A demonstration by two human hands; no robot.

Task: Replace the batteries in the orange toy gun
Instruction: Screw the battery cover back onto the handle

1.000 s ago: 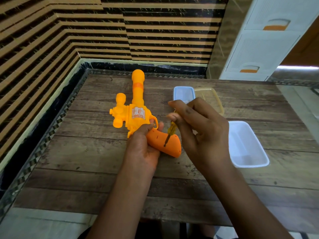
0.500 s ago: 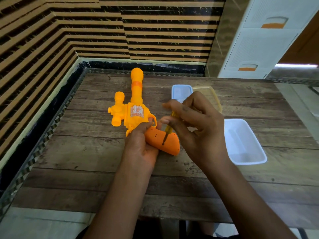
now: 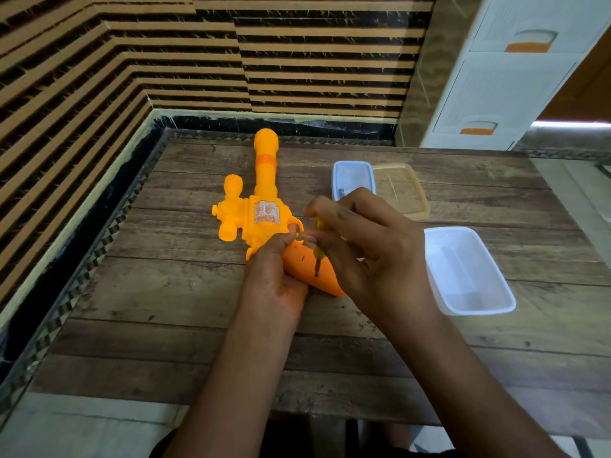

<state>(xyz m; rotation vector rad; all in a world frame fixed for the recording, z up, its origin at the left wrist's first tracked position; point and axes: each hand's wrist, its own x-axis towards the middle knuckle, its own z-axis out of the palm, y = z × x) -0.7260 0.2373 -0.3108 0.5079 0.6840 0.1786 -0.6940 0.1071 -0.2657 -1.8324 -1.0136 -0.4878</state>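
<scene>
Orange plastic toy gun (image 3: 264,223) lies flat on the wood-plank table (image 3: 165,309), barrel pointing away from the person, darker orange grip toward them.

Left hand (image 3: 274,279) holds the gun by the grip from the near-left side. Its fingers (image 3: 286,241) are curled against the grip, right at the trigger guard.

Right hand (image 3: 373,256) pinches a small yellow-handled screwdriver (image 3: 319,256). Its fingers (image 3: 334,211) are clenched on the handle. The shaft slants down and the tip touches the grip's upper face, just right of the left thumb. A small dark slot shows on the grip between the tip and the left fingers.

Rectangular sticker (image 3: 266,211) on the gun body, just beyond the left fingers: white and orange print, too small to read.

Beyond the right fingers sits a small clear plastic box with a bluish rim (image 3: 352,170), something dark inside that cannot be identified. Just beside it, on its right, is a flat amber translucent lid (image 3: 401,190).

Right of the right hand, apart from it: white rectangular plastic tub (image 3: 496,292).

Past the table's far right corner: white plastic drawer cabinet with orange handle insets (image 3: 506,94).
</scene>
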